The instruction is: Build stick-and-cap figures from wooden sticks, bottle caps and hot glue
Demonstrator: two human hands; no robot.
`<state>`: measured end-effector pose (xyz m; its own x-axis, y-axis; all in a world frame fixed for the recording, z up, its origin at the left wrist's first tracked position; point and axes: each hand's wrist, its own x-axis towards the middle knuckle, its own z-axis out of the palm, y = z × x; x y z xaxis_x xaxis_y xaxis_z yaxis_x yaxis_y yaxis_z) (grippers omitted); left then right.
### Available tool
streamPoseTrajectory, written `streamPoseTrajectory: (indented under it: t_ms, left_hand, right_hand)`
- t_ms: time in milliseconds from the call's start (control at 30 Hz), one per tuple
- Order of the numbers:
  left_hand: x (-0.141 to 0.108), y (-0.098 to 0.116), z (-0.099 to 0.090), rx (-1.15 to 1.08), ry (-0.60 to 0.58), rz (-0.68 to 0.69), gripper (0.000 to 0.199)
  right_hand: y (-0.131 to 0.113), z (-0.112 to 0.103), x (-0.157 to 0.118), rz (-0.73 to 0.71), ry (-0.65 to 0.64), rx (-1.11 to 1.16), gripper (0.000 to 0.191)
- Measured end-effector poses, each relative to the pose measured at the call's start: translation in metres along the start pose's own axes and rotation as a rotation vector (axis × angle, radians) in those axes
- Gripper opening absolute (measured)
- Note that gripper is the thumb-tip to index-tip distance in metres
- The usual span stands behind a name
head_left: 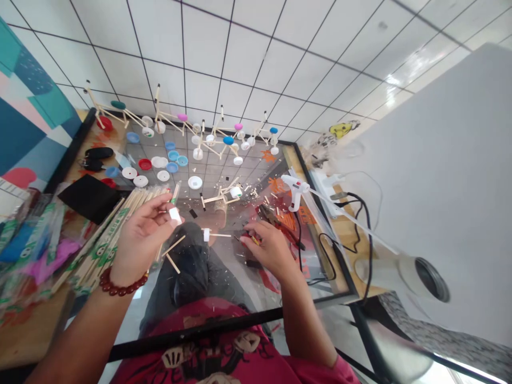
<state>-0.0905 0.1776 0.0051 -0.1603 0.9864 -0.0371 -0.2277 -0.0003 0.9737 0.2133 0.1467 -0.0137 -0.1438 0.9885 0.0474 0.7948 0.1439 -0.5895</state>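
Observation:
A small white bottle cap (175, 215) is pinched between the thumb and fingers of my left hand (146, 234), held above the glass table. My right hand (266, 242) has its fingers closed over a small dark thing with a yellow part (255, 241); its kind is mostly hidden. Between the hands lies a white cap with a thin wooden stick (219, 235) stuck out from it. Pliers (272, 216) lie just beyond my right hand. Two joined sticks (173, 255) lie beside my left hand. Farther off is a stick frame (220, 199) with a white cap.
Several stick models with caps (218, 133) line the back edge. Loose blue, red and white caps (173, 156) lie at left. Bundled wrapped chopsticks (108, 240) and a black sheet (90, 198) are nearer. A white glue gun (295, 191) with a black cord stands at right.

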Motion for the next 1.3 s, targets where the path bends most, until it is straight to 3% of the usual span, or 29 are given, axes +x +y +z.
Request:
streamPoseTrajectory:
  t_ms: [100,200,433,567,733,867,1000,1100,1300]
  left_hand:
    - [0.004,-0.008,-0.014,0.507,-0.099,0.232,0.063]
    - [0.007,-0.019,-0.02,0.864,-0.167,0.394,0.063]
    - [0.007,-0.033,-0.015,1.205,-0.331,0.415,0.068]
    - [0.008,-0.036,-0.018,1.254,-0.43,0.443,0.071]
    - [0.007,-0.034,-0.017,1.207,-0.418,0.54,0.069]
    - [-0.002,-0.027,-0.005,1.1,-0.441,0.577,0.061]
    - [-0.009,-0.026,0.013,0.999,-0.473,0.528,0.059]
    - [-0.01,-0.028,0.024,0.972,-0.513,0.484,0.061]
    - [-0.005,-0.033,0.036,1.109,-0.565,0.462,0.059]
  right_hand:
    - [0.009,-0.003,-0.002,0.035,-0.004,-0.029,0.017]
    - [0.031,-0.014,0.0,0.164,0.057,-0.054,0.02]
    - [0.08,-0.048,0.017,0.44,0.227,-0.123,0.036]
    - [0.091,-0.054,0.031,0.45,0.283,-0.127,0.041]
    - [0.104,-0.062,0.052,0.476,0.303,-0.163,0.043]
    - [0.125,-0.064,0.062,0.571,0.393,-0.204,0.051]
    - [0.142,-0.061,0.07,0.606,0.466,-0.194,0.065]
    - [0.146,-0.057,0.076,0.641,0.446,-0.14,0.072]
    - [0.144,-0.052,0.083,0.613,0.398,0.023,0.064]
